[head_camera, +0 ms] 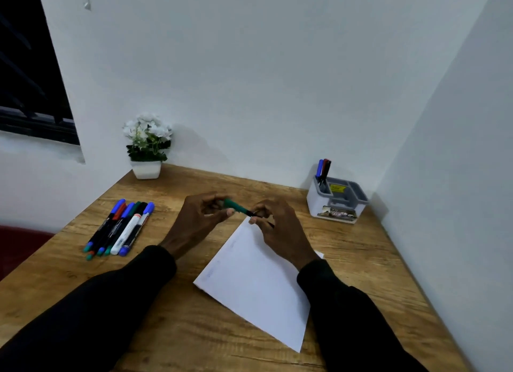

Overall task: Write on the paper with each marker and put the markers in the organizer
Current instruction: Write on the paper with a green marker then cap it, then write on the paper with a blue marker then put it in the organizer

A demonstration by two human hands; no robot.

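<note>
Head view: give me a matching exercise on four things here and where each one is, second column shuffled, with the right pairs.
1. green marker
2. loose markers
3. organizer
4. flower pot

A. back right corner of the table
B. back left corner
C. held between the left hand and right hand, above the paper
D. lying in a bunch at the left side

Pairs: 1-C, 2-D, 3-A, 4-B
</note>
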